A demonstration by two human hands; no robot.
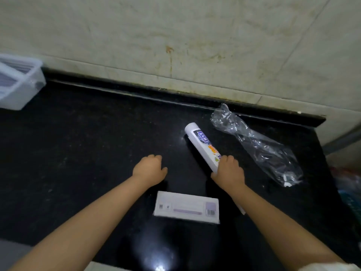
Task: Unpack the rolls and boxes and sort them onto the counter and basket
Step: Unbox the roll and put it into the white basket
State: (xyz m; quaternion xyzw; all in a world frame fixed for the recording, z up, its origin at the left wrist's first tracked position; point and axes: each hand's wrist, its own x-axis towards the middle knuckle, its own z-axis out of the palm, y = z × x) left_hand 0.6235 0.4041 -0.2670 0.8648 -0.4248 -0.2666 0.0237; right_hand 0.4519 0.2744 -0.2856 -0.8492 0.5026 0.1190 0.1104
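Observation:
A white roll (201, 142) with a blue and orange label lies slanted on the black counter (93, 137). My right hand (229, 171) is closed around its near end. My left hand (149, 169) rests on the counter to the left with fingers curled and nothing in it. A flat white box (186, 207) with pale purple print lies between my forearms, near the front. An empty clear plastic wrapper (257, 145) lies crumpled to the right of the roll. The translucent basket (18, 83) stands at the far left, holding flat purple-white items.
A stained tiled wall (175, 40) runs behind the counter. The counter ends at the right edge, where bags and colourful clutter (347, 184) sit lower down. A pale surface shows at the bottom edge.

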